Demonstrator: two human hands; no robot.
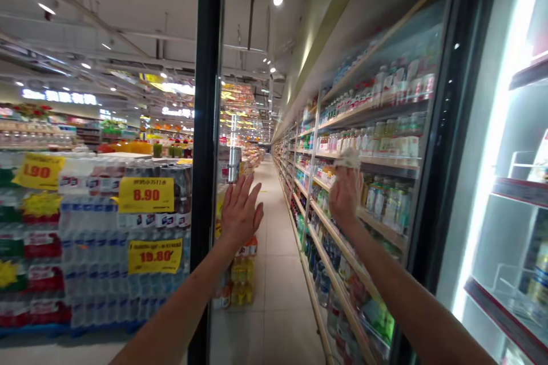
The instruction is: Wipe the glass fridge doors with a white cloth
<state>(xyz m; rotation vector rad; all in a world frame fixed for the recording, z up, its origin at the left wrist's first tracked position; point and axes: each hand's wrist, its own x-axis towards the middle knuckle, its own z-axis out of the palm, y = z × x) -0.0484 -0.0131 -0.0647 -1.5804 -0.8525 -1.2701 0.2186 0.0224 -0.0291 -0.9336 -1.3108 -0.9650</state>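
Observation:
A glass door (274,274) with a dark frame (208,97) stands swung out in front of me. Near its left frame bar, my left hand (242,211) is raised with the palm toward the glass and the fingers stretched out, holding nothing. My right hand (343,194) is up at the right part of the pane, closed round a crumpled pale cloth (349,158). The cloth is blurred and seems to be against the glass. Bottles on shelves show through the pane behind this hand.
To the right is a lit fridge interior (483,194) with shelves (500,319). Stacked packs of bottled drinks (103,262) with yellow price signs (145,195) stand at the left. Beyond the glass, a tiled aisle (265,182) runs along long shelves of drinks (377,142).

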